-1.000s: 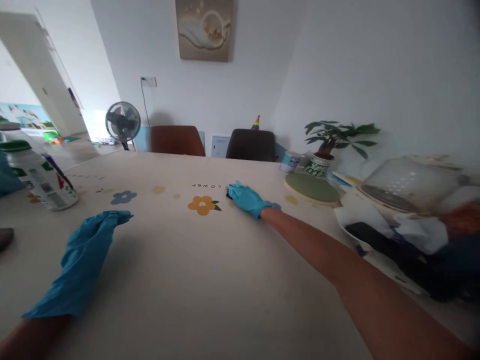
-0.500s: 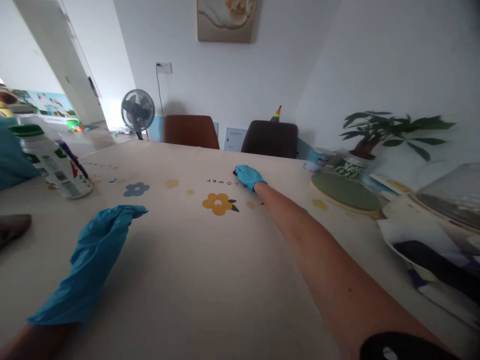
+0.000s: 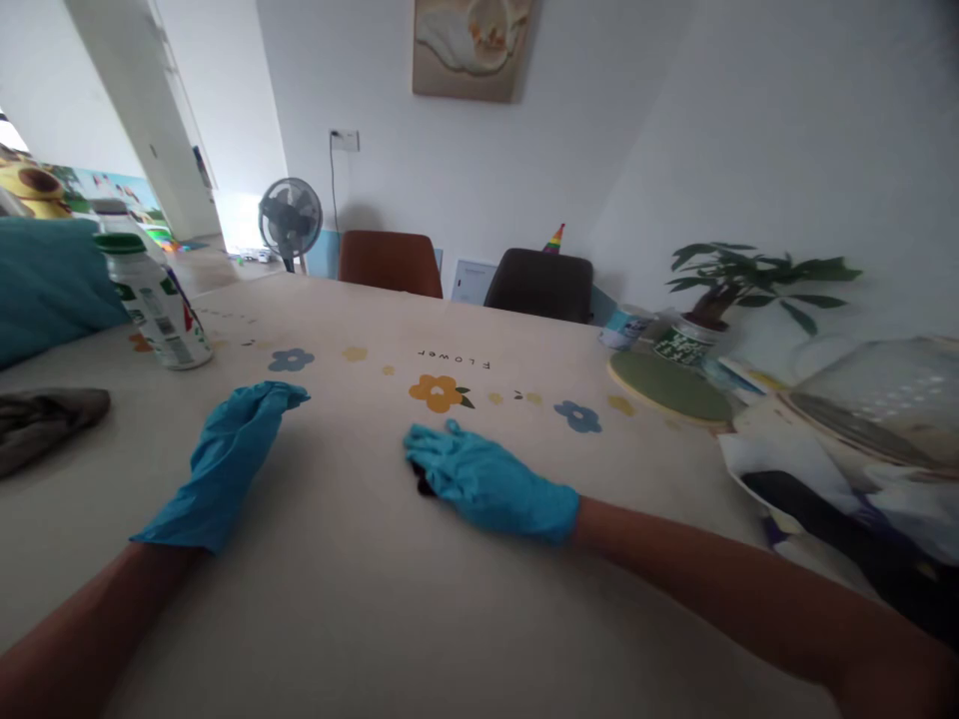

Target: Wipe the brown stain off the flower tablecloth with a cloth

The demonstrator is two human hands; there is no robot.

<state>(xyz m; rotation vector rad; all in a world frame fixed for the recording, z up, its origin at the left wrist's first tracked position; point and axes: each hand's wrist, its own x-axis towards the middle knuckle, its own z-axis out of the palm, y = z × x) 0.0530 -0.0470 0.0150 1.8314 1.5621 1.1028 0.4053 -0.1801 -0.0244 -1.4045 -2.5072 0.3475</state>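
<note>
Both of my hands wear blue gloves. My right hand [image 3: 479, 479] lies low over the pale tablecloth [image 3: 360, 599], just below the printed orange flower. Its fingers are bent over a small black thing [image 3: 425, 483]. Only a dark edge of that thing shows under the fingertips, so its kind is hidden. On the left, my left hand [image 3: 240, 429] is by the table surface below the printed blue flower, its fingers pressed together and nothing visible in them. Left of it a crumpled dark cloth [image 3: 52, 419] lies on the table.
A white bottle with a green cap [image 3: 161, 310] stands at the back left. On the right are a round green mat [image 3: 669, 387], a potted plant [image 3: 685, 340], a cup [image 3: 625, 327] and a black handle [image 3: 809, 509]. Two chairs [image 3: 390, 265] stand beyond the far edge.
My right hand has come back from the far side of the table, near the printed lettering, toward me with the black thing. My left hand keeps its shape; the camera view has shifted slightly.
</note>
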